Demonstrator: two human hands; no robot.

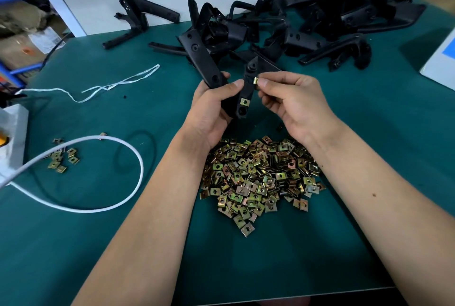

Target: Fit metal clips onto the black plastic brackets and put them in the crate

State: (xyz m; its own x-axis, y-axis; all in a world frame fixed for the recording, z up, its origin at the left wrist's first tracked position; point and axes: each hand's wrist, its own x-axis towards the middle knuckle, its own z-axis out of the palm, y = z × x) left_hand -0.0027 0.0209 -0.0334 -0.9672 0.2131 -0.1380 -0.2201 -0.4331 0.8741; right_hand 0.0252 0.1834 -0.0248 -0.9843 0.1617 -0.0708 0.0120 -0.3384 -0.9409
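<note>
Above the clip pile (258,177), mid-table, you hold the bracket (222,79) in your left hand (211,106); fingers and thumb wrapped round the lower shank, w/ thumb tip near the upper mounting tab. Bracket looks like rigid moulded plastic, prob. light but awkwardly long; grip it near the tab being worked so it can't twist. One fitted clip (244,102) already sits on the lower tab. Your right hand (293,101) pinches a loose clip (256,81) between thumb and forefinger, touching the upper tab edge; remaining fingers loosely curled. Clip is small sheet metal, likely springy w/ sharp edges; hold by flat faces, open end toward tab. Spare brackets (307,22) lie heaped at rear; crate not in view.
</note>
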